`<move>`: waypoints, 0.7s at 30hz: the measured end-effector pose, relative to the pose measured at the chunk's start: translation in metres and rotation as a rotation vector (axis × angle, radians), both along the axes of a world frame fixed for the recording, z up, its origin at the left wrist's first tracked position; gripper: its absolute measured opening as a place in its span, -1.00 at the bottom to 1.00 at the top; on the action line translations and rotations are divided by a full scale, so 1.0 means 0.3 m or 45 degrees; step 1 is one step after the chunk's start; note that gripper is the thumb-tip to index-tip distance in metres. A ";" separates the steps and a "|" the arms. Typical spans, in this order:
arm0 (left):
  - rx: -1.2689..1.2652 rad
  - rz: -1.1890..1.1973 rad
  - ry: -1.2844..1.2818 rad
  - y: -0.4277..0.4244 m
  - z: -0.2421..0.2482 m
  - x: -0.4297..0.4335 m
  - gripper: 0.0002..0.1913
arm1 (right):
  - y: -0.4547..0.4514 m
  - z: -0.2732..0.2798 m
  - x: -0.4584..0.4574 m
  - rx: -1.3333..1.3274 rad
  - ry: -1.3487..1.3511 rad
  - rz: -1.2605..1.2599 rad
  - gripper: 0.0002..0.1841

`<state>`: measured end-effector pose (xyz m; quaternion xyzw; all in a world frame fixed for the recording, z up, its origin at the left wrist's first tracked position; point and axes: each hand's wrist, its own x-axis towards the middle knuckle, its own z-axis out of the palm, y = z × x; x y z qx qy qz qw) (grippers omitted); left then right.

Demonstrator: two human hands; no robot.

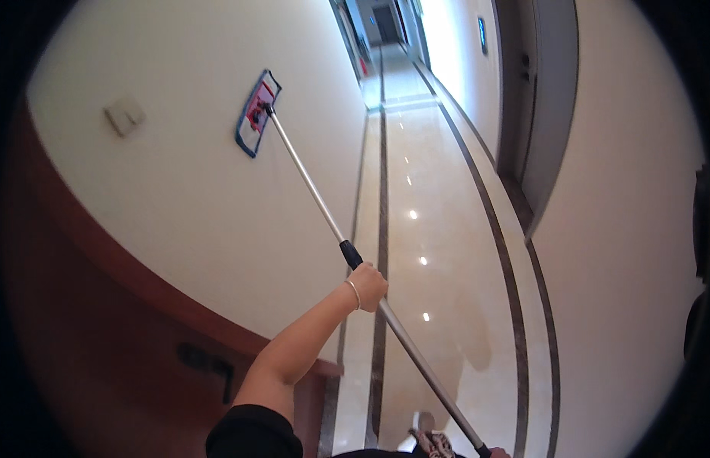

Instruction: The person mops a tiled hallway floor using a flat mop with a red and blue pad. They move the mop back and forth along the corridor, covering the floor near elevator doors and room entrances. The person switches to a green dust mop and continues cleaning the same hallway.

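My left hand (pixel 368 287) grips the telescopic metal pole (pixel 309 177) of a flat mop, just below its black collar (pixel 350 254). A thin bracelet circles the left wrist. At the bottom edge, my right hand (pixel 499 453) is closed around the pole's black lower end; only part of that hand shows. The mop head (pixel 257 114), with a red plate and a blue-edged pad, is raised against the cream wall (pixel 217 217) on the left. The pad's face towards the wall is hidden.
A wall switch (pixel 125 116) sits left of the mop head. Nearer stands a reddish-brown door (pixel 131 366) with a dark handle (pixel 220 366). The glossy tiled corridor floor (pixel 440 240) has dark border strips. On the right is a grey door (pixel 518 86) beside a lit wall panel (pixel 482 35).
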<state>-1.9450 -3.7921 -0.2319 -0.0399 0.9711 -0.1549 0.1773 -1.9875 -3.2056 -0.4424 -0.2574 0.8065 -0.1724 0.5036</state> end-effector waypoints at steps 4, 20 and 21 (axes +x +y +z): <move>0.281 0.062 -0.098 0.178 -0.522 0.009 -0.89 | 0.282 0.160 0.019 0.472 0.250 -0.030 -0.58; 0.106 -0.091 0.248 0.247 -0.170 0.069 -0.93 | 0.199 -0.319 -0.002 0.250 0.598 -0.017 -0.59; -0.111 -0.033 0.291 0.165 -0.097 0.040 -0.93 | 0.092 -0.358 -0.030 0.046 0.545 -0.195 -0.59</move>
